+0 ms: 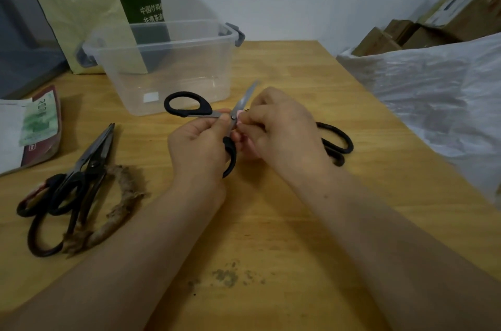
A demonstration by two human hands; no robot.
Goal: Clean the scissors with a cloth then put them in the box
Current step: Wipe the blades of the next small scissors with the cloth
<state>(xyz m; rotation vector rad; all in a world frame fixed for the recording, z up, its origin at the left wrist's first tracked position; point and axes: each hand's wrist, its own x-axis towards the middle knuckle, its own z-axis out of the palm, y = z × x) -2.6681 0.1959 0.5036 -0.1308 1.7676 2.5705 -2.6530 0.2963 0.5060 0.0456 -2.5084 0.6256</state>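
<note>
Left hand [199, 147] clamps the open scissors [208, 113] near the pivot; right hand [279, 124] pinches a pink cloth [240, 115], mostly hidden, against the blade.

Scissors sit in the air just in front of the clear box [168, 65], which looks empty. You're holding stiff, light steel with sharp edges, likely slick: keep your grip on the black handles, and wipe away from the edge.

Both hands [200, 146] [282, 127] grip opened black-handled scissors [189, 108] before the clear box [168, 65].
</note>
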